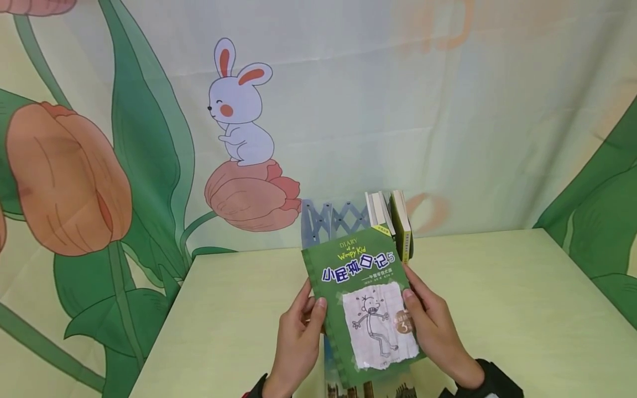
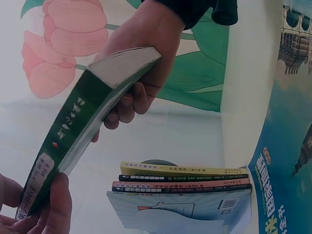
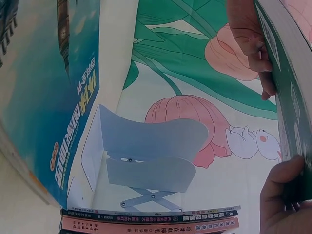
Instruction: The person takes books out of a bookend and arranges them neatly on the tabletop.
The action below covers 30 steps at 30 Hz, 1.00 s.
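Observation:
A thick green paperback book (image 1: 330,298), with a cartoon figure on its cover, is held tilted in both hands. My left hand (image 1: 297,340) grips its left edge, thumb on the front cover and fingers behind. On the opposite edge, my right hand (image 1: 440,331) holds it the same way, thumb on the cover. The green spine (image 2: 61,126) and white page edges show in the left wrist view. Beneath the paperback lies a large blue book (image 3: 39,97) with buildings pictured on its cover, partly hidden in the head view.
Behind the paperback stands a grey-blue expandable bookend (image 1: 320,224) with crossed struts. Several thin books (image 2: 180,185) stand upright at its right end. All rest on a pale green table (image 1: 224,309), before a backdrop (image 1: 348,110) printed with tulips and a rabbit.

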Available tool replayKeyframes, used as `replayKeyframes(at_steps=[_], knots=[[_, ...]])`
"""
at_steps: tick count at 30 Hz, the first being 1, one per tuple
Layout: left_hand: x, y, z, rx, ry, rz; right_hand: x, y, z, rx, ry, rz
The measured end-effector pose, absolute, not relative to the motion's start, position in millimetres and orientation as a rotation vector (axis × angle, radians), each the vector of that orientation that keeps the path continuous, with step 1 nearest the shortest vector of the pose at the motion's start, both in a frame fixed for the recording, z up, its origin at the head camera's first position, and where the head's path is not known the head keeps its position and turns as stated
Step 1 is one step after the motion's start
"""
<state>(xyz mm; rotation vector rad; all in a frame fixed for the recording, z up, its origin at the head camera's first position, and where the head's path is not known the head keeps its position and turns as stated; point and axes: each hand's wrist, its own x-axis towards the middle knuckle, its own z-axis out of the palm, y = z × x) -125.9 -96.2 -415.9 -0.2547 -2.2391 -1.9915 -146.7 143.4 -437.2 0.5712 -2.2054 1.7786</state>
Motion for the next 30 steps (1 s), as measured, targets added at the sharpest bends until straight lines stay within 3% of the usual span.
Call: replayKeyframes(at_steps=[13, 30], knots=[[-129, -101, -426, -0.095, -2.233, -2.032, -142, 153, -446, 0.64, -2.285, 1.746], [-129, -105, -436, -0.081, -2.275, -2.022, -135, 160, -456, 0.683, -2.369, 1.661]])
